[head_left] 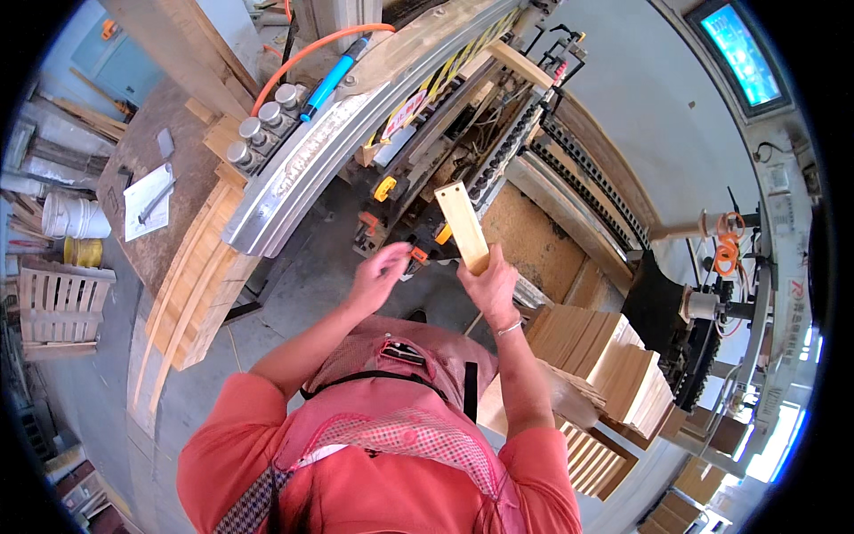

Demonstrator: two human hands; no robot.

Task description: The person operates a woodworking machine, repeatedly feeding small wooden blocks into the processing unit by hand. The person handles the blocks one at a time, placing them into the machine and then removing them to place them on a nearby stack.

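My right hand (492, 278), a band round its wrist, is closed round the lower end of a pale wooden block (463, 222). The block tilts up and away, with two dark round holes in its far end. To its left, my left hand (378, 278) is raised in front of my apron, fingers loosely bent and somewhat blurred; I see nothing in it. Just past its fingertips is an orange machine part (416, 255). Beyond both hands stands a woodworking machine with a dark chain-like track (507, 142) and a yellow knob (384, 189).
Stacked wooden boards (583, 343) stand close to my right forearm. A metal machine rail (285, 182) carries a blue pen-like tool (334, 80). Farther left, a brown table (133, 191) holds a paper sheet (149, 206). A lit screen (738, 53) hangs at the upper right.
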